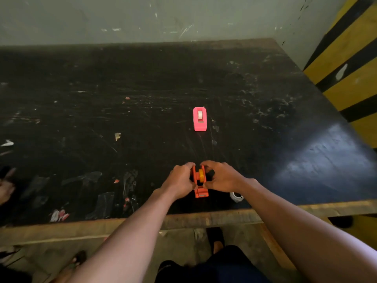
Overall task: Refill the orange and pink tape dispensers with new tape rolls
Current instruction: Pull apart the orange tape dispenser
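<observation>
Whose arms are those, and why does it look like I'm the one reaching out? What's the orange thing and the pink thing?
The picture comes from a camera worn on a person's head, looking forward and down, so you see their own two bare arms as if they were yours. There is no machine here.

Both hands are busy with the orange tape dispenser near the front edge of a scratched black table. The left hand presses one side and the right hand the other. Between them sits a yellowish tape roll in the dispenser.

Farther back stands the pink tape dispenser, with a whitish roll in it, untouched.

Just right of the orange one lies a small white ring, perhaps an empty tape core. Scraps of tape and paper are scattered to the left.
</observation>
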The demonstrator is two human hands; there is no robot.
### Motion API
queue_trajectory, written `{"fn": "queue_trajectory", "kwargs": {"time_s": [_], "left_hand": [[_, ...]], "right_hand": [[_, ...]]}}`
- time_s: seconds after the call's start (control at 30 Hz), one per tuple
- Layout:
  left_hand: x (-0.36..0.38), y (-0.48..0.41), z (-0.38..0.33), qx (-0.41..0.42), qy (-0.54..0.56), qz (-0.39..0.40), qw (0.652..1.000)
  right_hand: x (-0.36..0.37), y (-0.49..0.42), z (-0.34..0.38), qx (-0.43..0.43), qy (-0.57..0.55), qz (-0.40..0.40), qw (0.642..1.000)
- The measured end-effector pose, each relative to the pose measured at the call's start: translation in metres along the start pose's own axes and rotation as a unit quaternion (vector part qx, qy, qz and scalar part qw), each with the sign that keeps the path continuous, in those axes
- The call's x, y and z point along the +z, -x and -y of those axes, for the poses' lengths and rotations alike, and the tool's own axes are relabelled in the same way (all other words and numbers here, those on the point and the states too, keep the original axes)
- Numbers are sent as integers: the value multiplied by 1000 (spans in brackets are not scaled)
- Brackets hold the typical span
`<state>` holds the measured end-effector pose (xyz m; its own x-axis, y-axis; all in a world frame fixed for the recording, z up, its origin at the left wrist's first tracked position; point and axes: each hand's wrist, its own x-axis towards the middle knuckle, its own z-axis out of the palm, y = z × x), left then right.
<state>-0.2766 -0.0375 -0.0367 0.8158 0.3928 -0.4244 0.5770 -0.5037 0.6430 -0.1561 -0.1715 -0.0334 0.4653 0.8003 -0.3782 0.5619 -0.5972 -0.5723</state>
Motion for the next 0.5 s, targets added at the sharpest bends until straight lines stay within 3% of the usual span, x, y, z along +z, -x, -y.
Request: {"fn": "queue_trajectory", "kwargs": {"time_s": [0.5], "left_hand": [[-6,-13,-2,4,27,28,999]], "right_hand": [[-11,-19,-10,-5,-48,42,998]]}}
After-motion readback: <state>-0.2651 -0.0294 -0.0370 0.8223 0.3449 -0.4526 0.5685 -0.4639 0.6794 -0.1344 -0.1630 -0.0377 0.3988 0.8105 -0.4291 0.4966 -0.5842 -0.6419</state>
